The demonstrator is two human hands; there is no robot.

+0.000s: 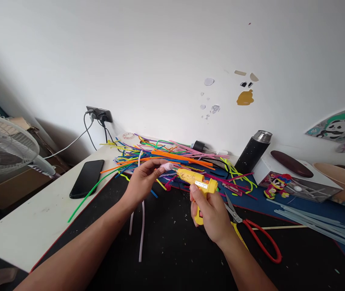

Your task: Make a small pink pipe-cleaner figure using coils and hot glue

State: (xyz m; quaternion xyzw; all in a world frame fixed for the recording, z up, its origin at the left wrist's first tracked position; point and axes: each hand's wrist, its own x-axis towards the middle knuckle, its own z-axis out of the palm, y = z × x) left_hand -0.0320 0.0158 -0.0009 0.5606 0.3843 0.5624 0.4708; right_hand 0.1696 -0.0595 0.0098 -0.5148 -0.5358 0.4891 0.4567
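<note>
My left hand [142, 180] pinches a small pale lilac roll [168, 166], apparently wound pipe cleaner, between thumb and fingers. Long pale lilac pipe cleaners [141, 238] run above and below this hand; whether they join the roll is hidden. My right hand [211, 210] is wrapped round the grip of a yellow hot glue gun [187, 176]. Its nozzle points left, close to the roll; I cannot tell if they touch. Behind both hands lies a heap of colourful pipe cleaners [160, 155]. Red-handled scissors [263, 238] rest beside my right wrist.
A black phone [87, 178] lies on the left of the table. Further right stand a black flask [253, 151], a white box [302, 173] and a small colourful figure [278, 186]. Translucent glue sticks [324, 224] spread at the right. A fan [7, 141] is at far left.
</note>
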